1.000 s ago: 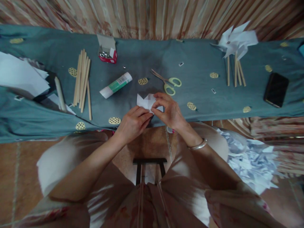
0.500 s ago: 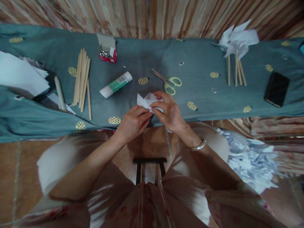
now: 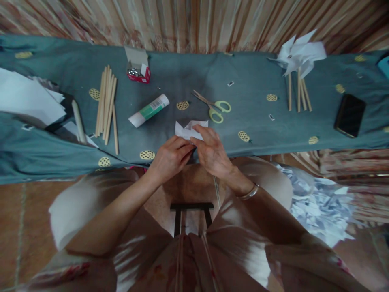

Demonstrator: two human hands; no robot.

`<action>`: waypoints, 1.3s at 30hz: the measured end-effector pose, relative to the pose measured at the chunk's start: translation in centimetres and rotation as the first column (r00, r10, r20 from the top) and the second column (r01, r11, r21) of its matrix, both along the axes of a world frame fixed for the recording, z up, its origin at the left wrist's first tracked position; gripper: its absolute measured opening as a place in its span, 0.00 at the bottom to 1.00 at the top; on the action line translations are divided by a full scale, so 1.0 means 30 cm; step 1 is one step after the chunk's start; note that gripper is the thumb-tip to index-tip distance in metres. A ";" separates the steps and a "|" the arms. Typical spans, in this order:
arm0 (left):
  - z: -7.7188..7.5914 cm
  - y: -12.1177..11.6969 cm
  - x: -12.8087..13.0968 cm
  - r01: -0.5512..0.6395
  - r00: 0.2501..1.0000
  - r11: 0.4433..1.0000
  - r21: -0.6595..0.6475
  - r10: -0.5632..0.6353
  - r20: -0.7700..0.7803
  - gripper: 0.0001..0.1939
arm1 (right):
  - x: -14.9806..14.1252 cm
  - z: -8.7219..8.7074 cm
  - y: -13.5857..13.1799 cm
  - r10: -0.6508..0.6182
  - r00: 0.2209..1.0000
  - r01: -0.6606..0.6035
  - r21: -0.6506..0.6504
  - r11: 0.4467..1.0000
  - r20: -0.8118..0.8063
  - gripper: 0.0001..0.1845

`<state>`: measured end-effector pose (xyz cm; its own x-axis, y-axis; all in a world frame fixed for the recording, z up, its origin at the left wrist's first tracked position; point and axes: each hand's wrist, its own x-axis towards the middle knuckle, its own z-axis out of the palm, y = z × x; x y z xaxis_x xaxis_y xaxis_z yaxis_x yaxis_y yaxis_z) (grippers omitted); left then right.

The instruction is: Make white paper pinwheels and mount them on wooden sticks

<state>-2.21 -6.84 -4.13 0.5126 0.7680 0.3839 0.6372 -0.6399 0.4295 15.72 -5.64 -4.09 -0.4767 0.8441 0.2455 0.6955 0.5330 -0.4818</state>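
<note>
A small white paper piece [image 3: 183, 131] with cut, pointed corners is between my hands at the table's near edge. My left hand [image 3: 171, 157] is closed on its lower left side, thumb and fingers pinched together. From the right, my right hand [image 3: 212, 153] grips the paper, its fingers curled over the top and the thumb at the lower edge. Just beyond lie open scissors [image 3: 216, 110] with pale green handles. To the left of them is a glue stick [image 3: 148, 110] with a green and white label. The fingertips partly hide the paper.
Wooden sticks [image 3: 106, 105] and an open red box [image 3: 138, 73] of small metal pieces lie left. White sheets [image 3: 27, 97] are at far left. Paper pinwheels [image 3: 300, 54] on sticks and a black phone [image 3: 350, 115] lie right. Cut paper [image 3: 322, 207] fills a bag below.
My right hand has shifted slightly down and left, its fingers now lying across the paper. The paper's upper right corner shows more. The left hand stays in place.
</note>
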 end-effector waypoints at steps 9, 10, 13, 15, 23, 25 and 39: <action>0.002 0.000 0.001 -0.010 1.000 0.999 0.038 0.010 0.009 0.10 | 0.032 -0.010 0.019 -0.004 0.991 0.002 -0.015 1.000 -0.134 0.19; 0.002 0.000 0.001 -0.012 1.000 0.999 0.038 0.011 0.013 0.10 | 0.039 -0.012 0.020 -0.011 0.987 0.007 -0.022 1.000 -0.158 0.19; 0.002 0.000 0.001 -0.007 1.000 0.998 0.057 0.006 0.021 0.09 | 0.052 -0.014 0.024 -0.037 0.981 0.029 -0.041 0.999 -0.191 0.18; 0.002 0.000 0.001 -0.003 1.000 0.998 0.069 0.001 0.025 0.09 | 0.056 -0.015 0.026 -0.044 0.980 0.036 -0.048 0.998 -0.194 0.18; 0.002 0.002 0.000 0.007 1.000 0.998 0.058 -0.007 0.012 0.10 | 0.046 -0.010 0.016 0.041 0.993 -0.046 -0.036 0.998 -0.111 0.20; 0.002 0.002 0.000 0.008 1.000 0.999 0.038 -0.009 0.009 0.11 | 0.039 -0.003 0.010 0.041 0.997 -0.044 -0.042 0.998 -0.067 0.20; 0.006 0.002 0.002 -0.009 1.000 0.999 0.045 0.008 0.024 0.09 | 0.072 0.004 0.093 -0.093 0.996 0.093 0.033 0.995 -0.012 0.23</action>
